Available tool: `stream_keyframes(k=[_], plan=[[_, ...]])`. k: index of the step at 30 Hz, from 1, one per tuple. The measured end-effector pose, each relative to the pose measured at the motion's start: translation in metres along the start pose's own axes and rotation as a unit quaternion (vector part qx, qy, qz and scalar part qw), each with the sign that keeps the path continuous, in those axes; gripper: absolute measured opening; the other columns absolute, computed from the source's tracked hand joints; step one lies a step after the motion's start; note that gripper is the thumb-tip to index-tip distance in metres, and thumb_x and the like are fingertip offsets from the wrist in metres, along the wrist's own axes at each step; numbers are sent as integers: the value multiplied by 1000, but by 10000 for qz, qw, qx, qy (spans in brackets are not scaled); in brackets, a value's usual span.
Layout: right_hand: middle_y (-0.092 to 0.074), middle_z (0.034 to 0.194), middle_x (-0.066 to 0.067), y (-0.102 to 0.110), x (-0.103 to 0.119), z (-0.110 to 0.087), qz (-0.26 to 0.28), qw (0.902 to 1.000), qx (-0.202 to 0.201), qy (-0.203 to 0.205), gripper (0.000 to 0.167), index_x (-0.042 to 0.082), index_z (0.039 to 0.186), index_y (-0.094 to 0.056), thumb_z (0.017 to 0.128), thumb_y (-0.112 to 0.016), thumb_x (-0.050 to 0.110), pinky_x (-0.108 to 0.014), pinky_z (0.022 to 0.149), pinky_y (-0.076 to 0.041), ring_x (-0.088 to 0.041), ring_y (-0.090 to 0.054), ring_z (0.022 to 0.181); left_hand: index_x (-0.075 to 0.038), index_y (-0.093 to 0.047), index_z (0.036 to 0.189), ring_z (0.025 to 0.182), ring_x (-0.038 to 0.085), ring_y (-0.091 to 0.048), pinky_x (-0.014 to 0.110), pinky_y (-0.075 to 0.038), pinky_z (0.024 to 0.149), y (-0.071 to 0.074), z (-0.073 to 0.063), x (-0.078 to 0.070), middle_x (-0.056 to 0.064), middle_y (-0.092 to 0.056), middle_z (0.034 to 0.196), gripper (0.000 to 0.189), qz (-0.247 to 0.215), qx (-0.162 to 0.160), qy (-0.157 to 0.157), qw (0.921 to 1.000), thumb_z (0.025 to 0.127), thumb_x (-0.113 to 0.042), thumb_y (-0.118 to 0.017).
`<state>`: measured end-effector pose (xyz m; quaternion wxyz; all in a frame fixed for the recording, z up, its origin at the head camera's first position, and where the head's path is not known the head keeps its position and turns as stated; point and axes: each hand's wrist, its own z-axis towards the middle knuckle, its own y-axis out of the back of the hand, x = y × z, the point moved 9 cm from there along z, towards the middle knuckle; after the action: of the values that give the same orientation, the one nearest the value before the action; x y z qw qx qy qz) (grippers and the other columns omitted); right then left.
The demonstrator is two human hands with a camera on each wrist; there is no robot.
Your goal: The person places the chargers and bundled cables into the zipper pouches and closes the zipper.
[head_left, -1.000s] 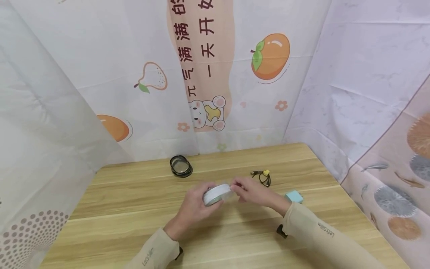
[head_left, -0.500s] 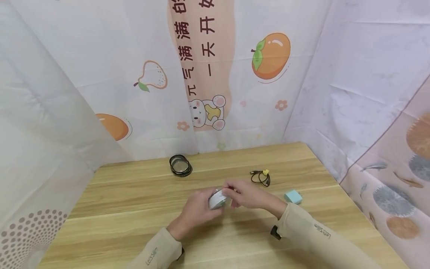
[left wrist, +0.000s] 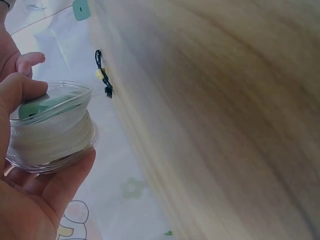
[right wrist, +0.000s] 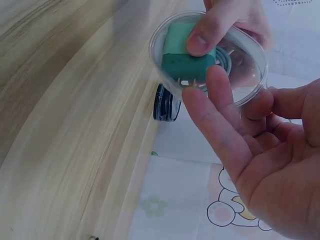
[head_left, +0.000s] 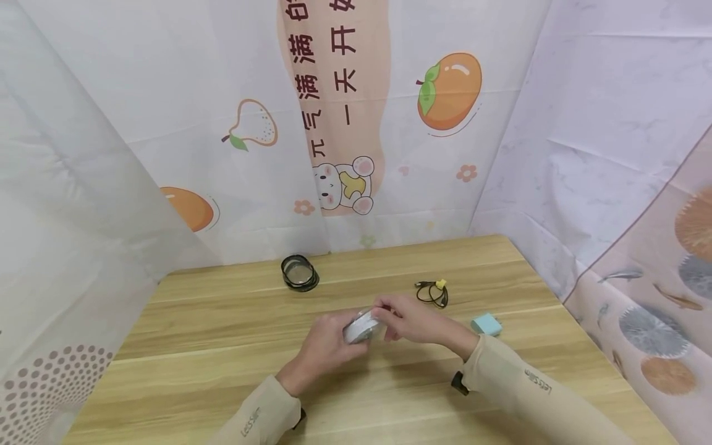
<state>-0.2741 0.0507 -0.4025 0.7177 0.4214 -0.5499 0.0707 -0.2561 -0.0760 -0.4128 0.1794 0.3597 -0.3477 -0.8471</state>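
Clear round case (head_left: 361, 327) caught between both hands, above the tabletop (head_left: 206, 346)

Largest first: pale printed cloth (head_left: 189, 80) hung behind and to both sides, with painted fruit and dark lettering. In front of it, wood-grain tabletop. On that, a black coil (head_left: 310, 284) near the far edge, left of centre; a pale blue-green charger block (head_left: 486, 325) to the right, just beside the right forearm; a dark cable (head_left: 443, 303) with a yellow tie (head_left: 441, 284), beyond the right hand (head_left: 408, 318).

Over the middle of the tabletop, left hand (head_left: 328, 343) and right hand turned toward each other, case in between. Slanted in the head view, with its long axis rising from the left palm toward the right fingertips. Nearer to the left hand, well inside its reach; met by the right only at the edge.

Left grip: curled round the case, thumb on the upper face, fingers below. Right grip: thumb and a bent finger apparently pinching the clear rim, two other fingers stretched across the front.

Smallest: within the rim, a green charger (right wrist: 182, 60) under the left thumb, a coiled cord (right wrist: 223, 57) beside it, metal prongs toward the right fingers. Lid between thumb and charger: cannot tell.
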Motion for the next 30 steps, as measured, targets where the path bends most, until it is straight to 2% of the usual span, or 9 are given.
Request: stream_keyframes(k=[3, 8, 11, 14, 18, 21, 23, 26, 30], plan=[[-64, 87, -12, 6, -8, -1, 208, 9997, -82, -112, 24, 4, 106, -61, 110, -47, 23, -41, 65, -62, -28, -72, 73, -12, -76, 106, 74, 4, -65, 19, -54, 63, 3, -2, 0, -4, -74, 91, 34, -248, -49, 24, 9997, 73, -13, -84], [-57, 79, -13, 12, -26, -5, 690, 9962, -128, -517, 25, 3, 99, -56, 110, -47, 24, -50, 69, -61, -41, -69, 77, -9, -76, 108, 78, 6, -68, 21, -56, 68, 9, -2, -1, 1, -76, 95, 35, -481, -114, -80, 9987, 74, -11, -86], [-57, 80, -13, 10, -29, -5, 815, 9953, -11, -528, 26, 3, 96, -54, 110, -47, 24, -55, 71, -60, -47, -68, 79, -8, -76, 110, 80, 7, -68, 21, -57, 69, 9, -3, -2, 1, -76, 96, 38, -459, -94, -154, 9988, 73, -10, -86], [-56, 80, -14, 9, -27, -5, 820, 9955, -4, -467, 26, 2, 98, -55, 110, -46, 23, -56, 71, -60, -48, -68, 80, -7, -75, 109, 78, 7, -67, 22, -56, 67, 9, -3, -2, 0, -76, 94, 38, -399, -61, -51, 9992, 73, -10, -87], [-59, 83, -15, 7, -21, -5, 746, 9964, -36, -391, 26, 0, 103, -57, 110, -46, 22, -52, 72, -61, -39, -69, 81, -8, -69, 116, 77, 7, -65, 22, -54, 66, 1, -1, -2, 0, -73, 93, 48, -88, 250, 126, 9996, 73, -17, -89], [-61, 82, -13, 3, -12, -3, 454, 9988, -24, -165, 25, 2, 103, -60, 110, -47, 23, -41, 70, -61, -22, -65, 76, -9, -64, 122, 76, 7, -64, 22, -53, 66, -6, 2, -3, 0, -72, 94, 55, 157, 437, 199, 9987, 74, -21, -88], [-60, 80, -10, 2, -5, -2, 222, 9997, -73, -3, 24, 4, 102, -61, 109, -48, 23, -37, 71, -59, -14, -58, 72, -9, -64, 121, 76, 7, -64, 22, -53, 66, -8, 4, -3, 1, -73, 94, 54, 208, 397, 277, 9986, 74, -21, -88], [-56, 76, -8, 3, 3, -1, -57, 9996, -230, 181, 23, 7, 99, -62, 109, -49, 23, -35, 68, -56, -13, -53, 68, -9, -67, 115, 75, 7, -65, 22, -54, 65, -6, 5, -3, 0, -73, 91, 47, 175, 206, 329, 9991, 73, -18, -87], [-56, 78, -9, 3, 5, 0, 162, 9995, -221, 152, 22, 6, 100, -63, 109, -49, 21, -39, 75, -59, -17, -56, 72, -9, -69, 113, 76, 8, -66, 23, -55, 66, -2, 5, -4, 0, -73, 92, 45, -8, -32, 218, 9998, 72, -16, -87]])
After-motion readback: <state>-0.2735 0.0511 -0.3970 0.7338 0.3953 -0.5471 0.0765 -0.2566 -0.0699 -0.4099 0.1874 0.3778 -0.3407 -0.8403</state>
